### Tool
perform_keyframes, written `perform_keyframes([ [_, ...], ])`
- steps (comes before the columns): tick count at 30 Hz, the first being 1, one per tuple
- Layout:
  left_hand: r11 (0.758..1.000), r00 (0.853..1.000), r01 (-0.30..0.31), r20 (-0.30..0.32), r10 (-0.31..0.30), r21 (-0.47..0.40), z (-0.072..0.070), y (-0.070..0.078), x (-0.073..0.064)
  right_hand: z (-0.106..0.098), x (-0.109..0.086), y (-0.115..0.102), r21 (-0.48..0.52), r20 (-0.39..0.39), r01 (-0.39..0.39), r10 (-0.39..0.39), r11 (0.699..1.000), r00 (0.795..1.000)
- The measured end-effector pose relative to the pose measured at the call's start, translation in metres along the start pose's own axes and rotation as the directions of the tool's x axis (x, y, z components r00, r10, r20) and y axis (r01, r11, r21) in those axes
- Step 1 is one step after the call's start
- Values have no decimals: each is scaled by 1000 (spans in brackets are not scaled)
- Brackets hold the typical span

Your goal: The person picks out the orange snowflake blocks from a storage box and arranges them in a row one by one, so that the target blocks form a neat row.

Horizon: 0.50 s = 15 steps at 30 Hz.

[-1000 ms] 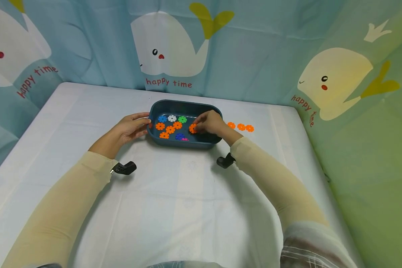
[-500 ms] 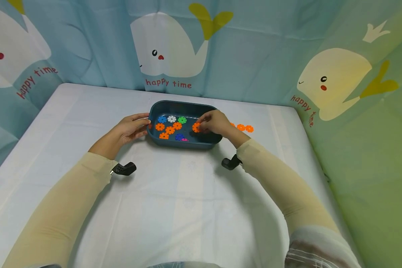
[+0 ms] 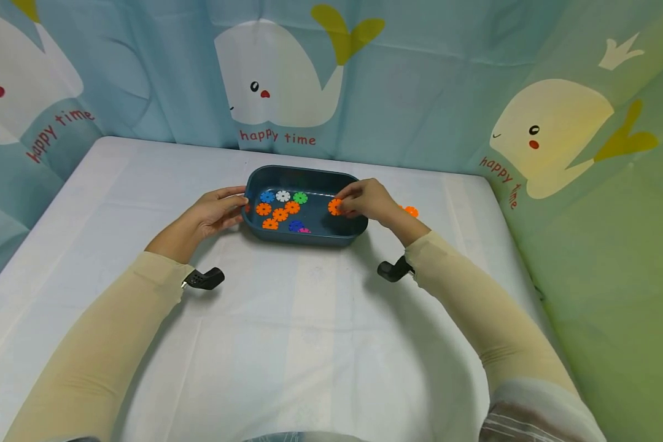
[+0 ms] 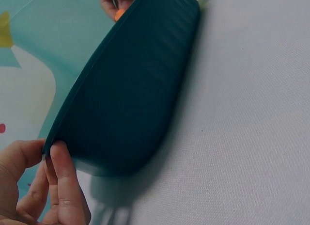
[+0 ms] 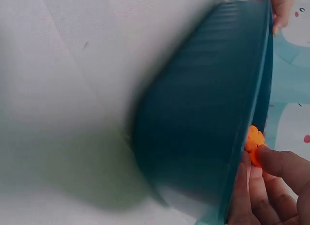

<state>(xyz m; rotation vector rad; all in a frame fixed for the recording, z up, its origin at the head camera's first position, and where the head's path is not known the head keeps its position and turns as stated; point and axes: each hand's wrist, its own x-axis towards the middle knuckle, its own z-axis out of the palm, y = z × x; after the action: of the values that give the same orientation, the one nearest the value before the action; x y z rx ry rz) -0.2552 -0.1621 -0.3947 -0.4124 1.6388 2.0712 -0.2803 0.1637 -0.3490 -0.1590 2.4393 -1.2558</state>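
A dark teal plastic basin stands on the table with several flower-shaped plastic discs lying in it. At the basin's left end, my left hand pinches the rim between thumb and fingers; the left wrist view shows the thumb on one side of the rim and fingers on the other. Over the basin's right end is my right hand, pinching an orange flower-shaped disc between thumb and fingers. In the right wrist view that orange disc shows right at the rim.
Inside the basin lie a blue disc, a white disc, a green disc and several orange ones. Right of the basin, an orange disc lies on the table, partly behind my right wrist. A whale-print curtain stands behind.
My right hand has moved right, carrying the orange disc from the middle of the basin toward its right end. My left hand stays at the left rim.
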Motion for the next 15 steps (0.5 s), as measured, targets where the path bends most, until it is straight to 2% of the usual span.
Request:
perform_keyframes([
  [5,1000,1000,-1,7,1,2,-1,-1,1,-9,-3,2,42,-20,-20,21,999,1000],
  [15,1000,1000,3,-10,-3,5,-1,-1,2,-29,-9,9,48,-65,-37,40,998,997],
])
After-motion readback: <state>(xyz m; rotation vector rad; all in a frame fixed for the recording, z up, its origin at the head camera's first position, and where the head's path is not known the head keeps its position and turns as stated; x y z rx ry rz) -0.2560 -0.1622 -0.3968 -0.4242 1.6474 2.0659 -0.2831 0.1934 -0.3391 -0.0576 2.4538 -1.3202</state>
